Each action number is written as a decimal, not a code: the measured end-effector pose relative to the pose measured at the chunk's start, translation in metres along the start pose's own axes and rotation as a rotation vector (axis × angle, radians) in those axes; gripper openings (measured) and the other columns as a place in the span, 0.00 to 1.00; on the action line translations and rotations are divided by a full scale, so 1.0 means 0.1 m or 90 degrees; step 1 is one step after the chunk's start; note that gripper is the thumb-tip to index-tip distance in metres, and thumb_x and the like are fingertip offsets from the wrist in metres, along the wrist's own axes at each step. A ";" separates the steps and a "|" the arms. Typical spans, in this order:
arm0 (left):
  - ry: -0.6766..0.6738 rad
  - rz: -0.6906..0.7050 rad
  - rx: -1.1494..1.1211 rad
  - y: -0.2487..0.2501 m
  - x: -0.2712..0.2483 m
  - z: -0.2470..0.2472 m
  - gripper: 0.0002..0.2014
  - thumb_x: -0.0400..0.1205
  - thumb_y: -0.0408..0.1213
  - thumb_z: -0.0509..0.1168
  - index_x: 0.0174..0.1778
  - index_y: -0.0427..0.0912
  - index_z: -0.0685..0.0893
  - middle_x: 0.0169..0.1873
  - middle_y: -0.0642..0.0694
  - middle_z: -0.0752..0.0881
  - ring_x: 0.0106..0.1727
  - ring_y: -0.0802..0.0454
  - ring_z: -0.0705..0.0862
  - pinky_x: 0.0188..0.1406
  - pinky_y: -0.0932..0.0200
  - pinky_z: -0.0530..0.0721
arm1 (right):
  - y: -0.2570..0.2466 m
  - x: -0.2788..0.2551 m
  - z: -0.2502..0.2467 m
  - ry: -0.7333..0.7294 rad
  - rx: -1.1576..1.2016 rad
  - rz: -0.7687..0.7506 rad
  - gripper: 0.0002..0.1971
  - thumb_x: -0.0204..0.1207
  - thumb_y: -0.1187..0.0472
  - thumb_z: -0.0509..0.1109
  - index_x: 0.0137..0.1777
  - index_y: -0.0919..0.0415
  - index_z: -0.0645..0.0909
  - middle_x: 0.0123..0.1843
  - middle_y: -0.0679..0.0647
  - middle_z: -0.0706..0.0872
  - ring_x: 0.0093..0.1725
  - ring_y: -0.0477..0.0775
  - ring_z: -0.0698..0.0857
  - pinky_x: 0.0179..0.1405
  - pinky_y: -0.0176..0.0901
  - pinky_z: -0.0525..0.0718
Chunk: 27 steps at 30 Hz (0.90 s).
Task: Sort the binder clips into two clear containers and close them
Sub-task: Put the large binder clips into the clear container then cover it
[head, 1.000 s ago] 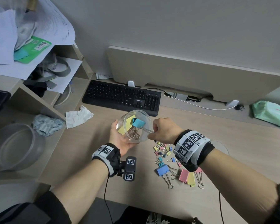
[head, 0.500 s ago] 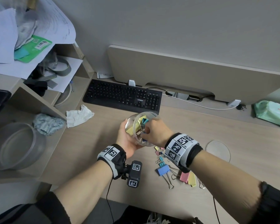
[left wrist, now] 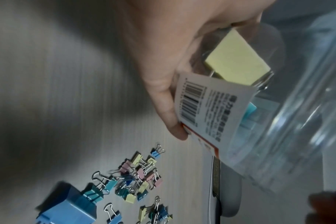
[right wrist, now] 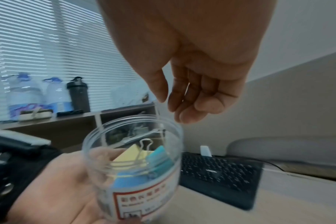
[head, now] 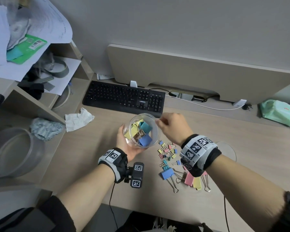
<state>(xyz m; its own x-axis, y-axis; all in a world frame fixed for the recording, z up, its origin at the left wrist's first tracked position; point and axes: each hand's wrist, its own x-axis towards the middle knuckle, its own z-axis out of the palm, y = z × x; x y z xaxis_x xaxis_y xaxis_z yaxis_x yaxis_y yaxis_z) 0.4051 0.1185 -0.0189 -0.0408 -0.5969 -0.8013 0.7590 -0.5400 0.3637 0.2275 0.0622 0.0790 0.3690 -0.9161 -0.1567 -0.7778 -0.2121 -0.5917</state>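
Large-clip sorting is under way: the left hand (head: pixel 126 146) grips the open clear jar (head: pixel 143 130) just before the keyboard (head: pixel 124 97), the empty, slack-fingered right hand (head: pixel 173 126) beside it should next fetch a big clip (head: pixel 167 174) lying nearer the person than the jar

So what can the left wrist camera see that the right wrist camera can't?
Only the left wrist view shows the jar's barcode label and the loose binder clips on the desk. Only the right wrist view shows the empty right hand above the jar mouth, the keyboard and bottles on a shelf. Both show the left hand gripping the clear jar with yellow and blue clips inside.
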 end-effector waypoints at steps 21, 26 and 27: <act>-0.008 -0.099 0.018 -0.43 0.21 -0.21 0.38 0.80 0.69 0.60 0.77 0.45 0.84 0.74 0.35 0.85 0.71 0.29 0.86 0.68 0.25 0.82 | 1.06 -0.84 1.23 -0.282 -0.322 0.155 0.35 0.72 0.32 0.66 0.67 0.58 0.69 0.62 0.58 0.84 0.61 0.62 0.84 0.55 0.54 0.81; 0.015 -0.088 0.030 -0.41 0.15 -0.25 0.36 0.81 0.68 0.60 0.76 0.45 0.84 0.71 0.36 0.87 0.69 0.31 0.87 0.57 0.31 0.88 | 1.09 -0.90 1.38 -0.269 -0.343 0.154 0.30 0.77 0.38 0.64 0.68 0.60 0.66 0.62 0.59 0.82 0.60 0.63 0.84 0.54 0.55 0.81; 0.018 -0.084 0.032 -0.40 0.14 -0.26 0.36 0.82 0.68 0.60 0.76 0.45 0.84 0.70 0.36 0.88 0.69 0.32 0.87 0.55 0.33 0.89 | 1.09 -0.90 1.37 -0.265 -0.332 0.159 0.26 0.79 0.41 0.62 0.68 0.60 0.66 0.61 0.59 0.83 0.59 0.64 0.84 0.53 0.54 0.81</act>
<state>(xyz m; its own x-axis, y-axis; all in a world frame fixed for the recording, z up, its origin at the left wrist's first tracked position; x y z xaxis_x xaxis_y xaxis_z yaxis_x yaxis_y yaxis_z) 0.3907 0.1471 -0.0568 -0.1199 -0.5024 -0.8563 0.7145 -0.6425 0.2769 0.1795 0.1679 -0.0796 0.2302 -0.7743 -0.5895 -0.9682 -0.2432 -0.0586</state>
